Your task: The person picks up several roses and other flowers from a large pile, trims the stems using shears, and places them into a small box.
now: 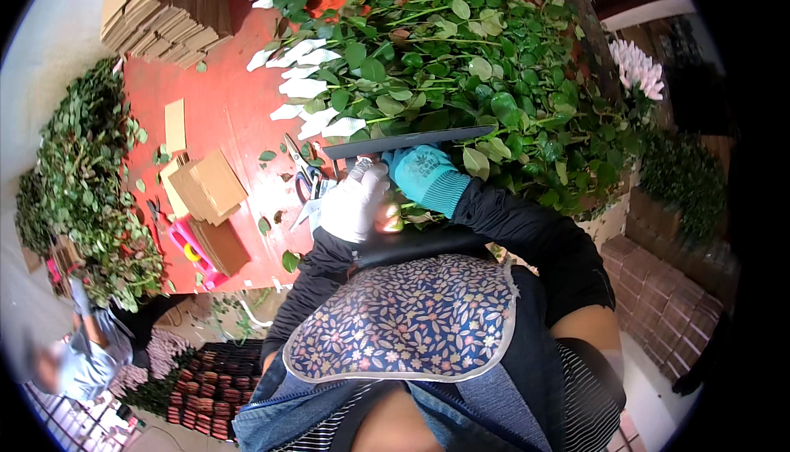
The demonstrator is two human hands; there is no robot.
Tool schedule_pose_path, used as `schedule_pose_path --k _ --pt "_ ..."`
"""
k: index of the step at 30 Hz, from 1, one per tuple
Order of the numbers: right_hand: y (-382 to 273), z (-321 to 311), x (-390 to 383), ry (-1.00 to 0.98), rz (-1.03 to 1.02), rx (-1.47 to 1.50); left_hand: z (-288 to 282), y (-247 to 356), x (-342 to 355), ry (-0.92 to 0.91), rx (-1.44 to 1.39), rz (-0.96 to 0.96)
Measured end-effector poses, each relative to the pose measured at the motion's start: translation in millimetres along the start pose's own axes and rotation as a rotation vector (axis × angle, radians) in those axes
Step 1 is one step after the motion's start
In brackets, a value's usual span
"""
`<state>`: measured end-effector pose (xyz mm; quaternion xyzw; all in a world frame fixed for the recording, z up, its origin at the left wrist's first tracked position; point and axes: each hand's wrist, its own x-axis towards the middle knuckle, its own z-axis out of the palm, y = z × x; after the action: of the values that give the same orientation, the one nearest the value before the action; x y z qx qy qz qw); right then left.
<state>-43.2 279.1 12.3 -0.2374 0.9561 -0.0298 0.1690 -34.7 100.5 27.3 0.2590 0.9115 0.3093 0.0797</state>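
My left hand (352, 205), in a white glove, is closed, its fingertips just under a long dark bar (436, 135); what it grips is hard to make out. My right hand (424, 176), in a turquoise glove, is beside it, fingers curled at the bar's underside, their hold partly hidden. A small pale green and pinkish thing (391, 218) shows below my hands. Scissors with dark handles (305, 179) lie left of my left hand. Leafy rose stems (494, 81), several with white-wrapped heads (304, 87), cover the table beyond the bar.
The red table (197, 90) holds stacked cardboard (160, 11), loose cardboard sheets (212, 188), a pink tool (193, 250) and a leafy pile (86, 164). Another person (86, 361) is at lower left. Pale pink flowers (635, 69) and cardboard bundles (658, 295) are at the right.
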Motion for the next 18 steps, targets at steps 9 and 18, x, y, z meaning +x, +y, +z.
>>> schedule_pose_path --k 9,18 --pt "-5 -38 -38 -0.24 0.022 0.108 4 -7 -1 -0.057 -0.028 -0.087" --pt "2 -19 -28 -0.138 0.007 0.08 -10 -22 -28 0.107 -0.225 0.018"
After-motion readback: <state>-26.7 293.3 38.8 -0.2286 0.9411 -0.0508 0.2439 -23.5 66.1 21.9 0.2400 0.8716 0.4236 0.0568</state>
